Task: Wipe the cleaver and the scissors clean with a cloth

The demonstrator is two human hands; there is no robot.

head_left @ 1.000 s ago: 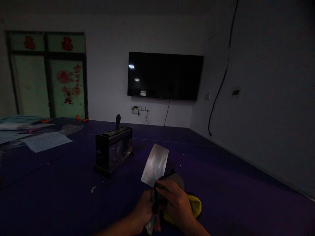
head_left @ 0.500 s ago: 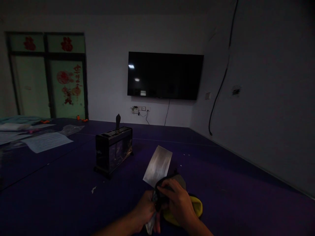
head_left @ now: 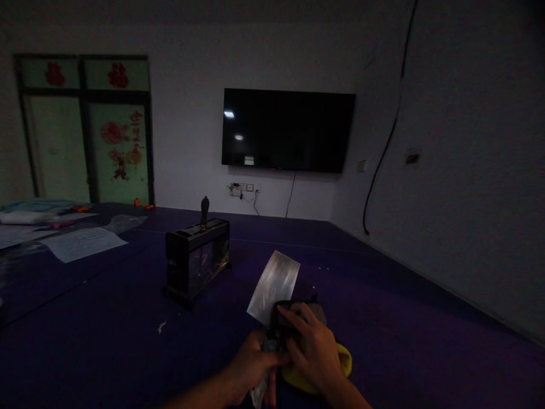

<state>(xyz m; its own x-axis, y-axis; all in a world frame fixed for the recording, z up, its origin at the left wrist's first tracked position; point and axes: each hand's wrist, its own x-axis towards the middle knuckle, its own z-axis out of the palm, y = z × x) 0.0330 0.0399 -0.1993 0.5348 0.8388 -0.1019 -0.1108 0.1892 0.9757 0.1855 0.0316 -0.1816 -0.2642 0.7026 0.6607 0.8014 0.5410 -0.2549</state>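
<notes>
A broad, rectangular metal blade, like a cleaver's, points away from me above the purple table. My left hand is closed below it, apparently around its handle end. Whitish, plastic-like material shows under that hand; the grip itself is mostly hidden. My right hand bends its fingers over a dark grey, black-edged thing beside the base of the blade. What kind of thing it is, I cannot make out. Beneath the right hand lies a yellow, cloth-like piece; whether it joins the grey thing is unclear.
A black knife block with one dark handle upright in it stands left of the blade. Papers and clear plastic lie at the far left. White scraps dot the purple table.
My right hand and the dark grey thing have shifted slightly to the right. My left thumb now stretches farther right, towards the right hand. The blade has barely moved.
</notes>
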